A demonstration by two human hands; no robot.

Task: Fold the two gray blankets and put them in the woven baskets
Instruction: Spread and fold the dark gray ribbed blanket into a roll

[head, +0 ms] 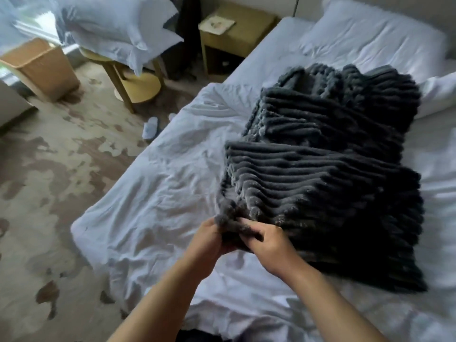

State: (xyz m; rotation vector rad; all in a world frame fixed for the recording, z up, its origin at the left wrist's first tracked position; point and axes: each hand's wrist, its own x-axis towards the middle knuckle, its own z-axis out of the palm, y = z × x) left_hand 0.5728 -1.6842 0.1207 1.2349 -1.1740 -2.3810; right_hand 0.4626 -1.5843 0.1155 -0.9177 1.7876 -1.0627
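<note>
Both hands are in on the same spot: the left hand (209,239) and the right hand (269,245) sit side by side, each grip curled tight round the bunched corner at 7 o'clock of the gray blanket (320,188). That blanket lies spread on the bed (153,193), running away from the hands toward 1 o'clock. Beyond it, at 12 o'clock, sits a rumpled ribbed heap (345,102); whether that is the second blanket or more of the first, I cannot tell. Now the danger: the corner is a wad, not a clean edge, so any fold started from it will likely run crooked. With both grips on one corner, the other three lie free, and this thick plush looks heavy enough to drag and twist on a lift. The near cloth touches or overlaps the heap, so a pull could haul that along too. The one woven basket (47,70) in view stands well apart at 10 o'clock, across the floor. A loose bundle could spill open on the carry, and a slipper (150,127) lies on the floor by the bed's edge, near that route, ready to catch a foot.
</note>
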